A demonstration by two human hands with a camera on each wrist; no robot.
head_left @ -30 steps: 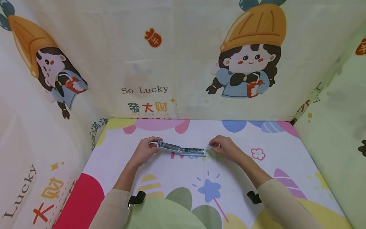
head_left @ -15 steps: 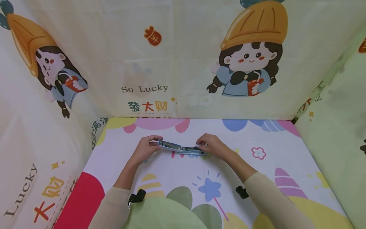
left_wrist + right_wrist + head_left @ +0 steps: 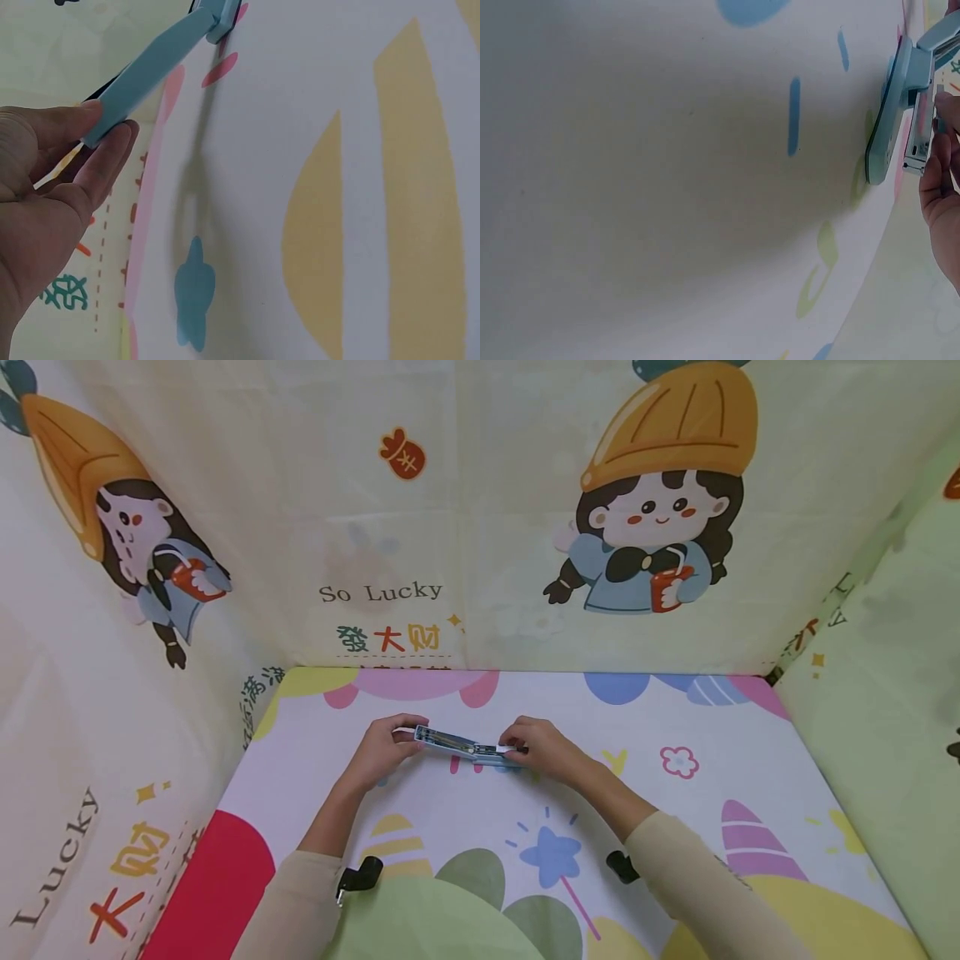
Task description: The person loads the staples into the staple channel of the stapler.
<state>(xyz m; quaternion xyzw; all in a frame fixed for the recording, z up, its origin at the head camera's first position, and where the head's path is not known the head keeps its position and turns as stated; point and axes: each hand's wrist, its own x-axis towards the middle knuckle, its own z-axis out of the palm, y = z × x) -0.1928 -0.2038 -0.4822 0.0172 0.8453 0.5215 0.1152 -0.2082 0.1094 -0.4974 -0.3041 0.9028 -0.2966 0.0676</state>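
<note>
Left hand (image 3: 384,750) gripped the blue stapler (image 3: 446,742) at left; right hand (image 3: 543,749) pinched a pale strip (image 3: 507,748). Far cloth (image 3: 495,552) read "So Lucky".

From my side, fingers could pass over the table (image 3: 465,814) between my sleeves, though the left mount (image 3: 362,874) and right mount (image 3: 622,867) narrow that way. My left hand (image 3: 381,752) blocks the stapler's (image 3: 444,742) left end, my right hand (image 3: 546,749) its right half. Beneath the raised left end there's a gap; beyond, room until the back wall (image 3: 510,568).
</note>
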